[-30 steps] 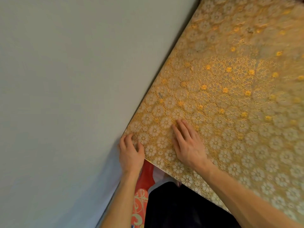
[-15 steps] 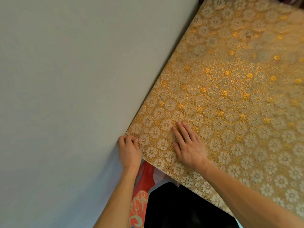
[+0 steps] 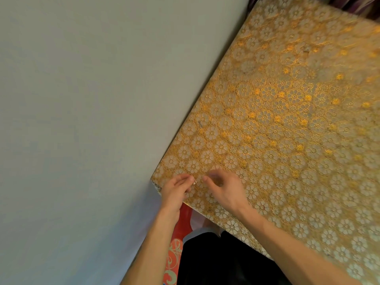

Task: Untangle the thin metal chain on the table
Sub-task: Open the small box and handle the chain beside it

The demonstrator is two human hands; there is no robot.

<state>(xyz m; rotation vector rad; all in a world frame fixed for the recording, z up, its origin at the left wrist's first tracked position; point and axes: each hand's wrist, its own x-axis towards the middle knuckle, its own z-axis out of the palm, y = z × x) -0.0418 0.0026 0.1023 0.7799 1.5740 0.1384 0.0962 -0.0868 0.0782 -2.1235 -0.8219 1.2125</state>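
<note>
At the fingers: left hand point(image 3: 176, 190) pinches a glinting bit of chain point(image 3: 194, 182) over the table point(image 3: 287, 140)'s near corner; right hand point(image 3: 224, 188), blurred, curls just beside, hold unclear.
Change: right hand lay flat earlier.
Around: grey wall point(image 3: 82, 99) alongside.

thin metal chain point(image 3: 194, 182): only a small, shiny, silvery bit shows, a tiny cluster of links. it sits at the fingertips of the left hand point(image 3: 176, 191), which pinches it, over the near left corner of the worktop point(image 3: 287, 140). contact with the surface cannot be told. the rest of the chain is too fine to make out against the gold flower pattern. the blurred right hand point(image 3: 224, 190) is just beside it.
</note>
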